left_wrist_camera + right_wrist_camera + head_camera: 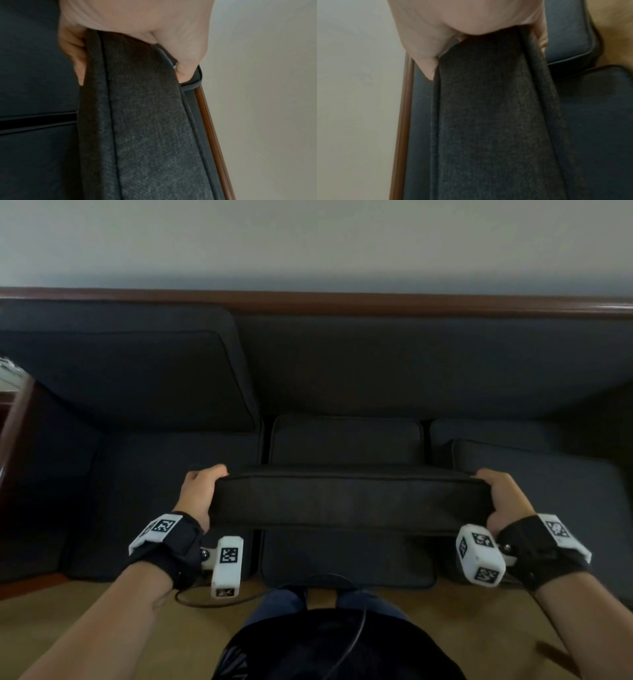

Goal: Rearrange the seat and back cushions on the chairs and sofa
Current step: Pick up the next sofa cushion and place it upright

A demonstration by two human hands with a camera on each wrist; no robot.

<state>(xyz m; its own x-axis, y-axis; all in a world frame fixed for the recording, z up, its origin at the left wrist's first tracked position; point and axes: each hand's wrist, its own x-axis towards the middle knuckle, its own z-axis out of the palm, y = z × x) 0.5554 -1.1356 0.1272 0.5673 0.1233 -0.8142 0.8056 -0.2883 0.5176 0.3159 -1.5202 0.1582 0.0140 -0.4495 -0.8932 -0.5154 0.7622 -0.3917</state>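
I hold a dark grey cushion (349,501) level above the middle of the sofa (428,364). My left hand (202,491) grips its left end, thumb on top and fingers under. My right hand (503,498) grips its right end the same way. In the left wrist view the cushion (145,121) runs away from my left hand (137,27); in the right wrist view the cushion (488,121) does likewise from my right hand (462,20). A back cushion (130,371) leans at the sofa's left. Seat cushions lie at the left (164,491), middle (346,440) and right (548,481).
A wooden rail (376,302) tops the sofa back against a pale wall (308,241). A wooden armrest (17,419) closes the left end. Wood floor (102,611) lies in front, where my legs (325,645) stand. A cable (356,631) hangs by my body.
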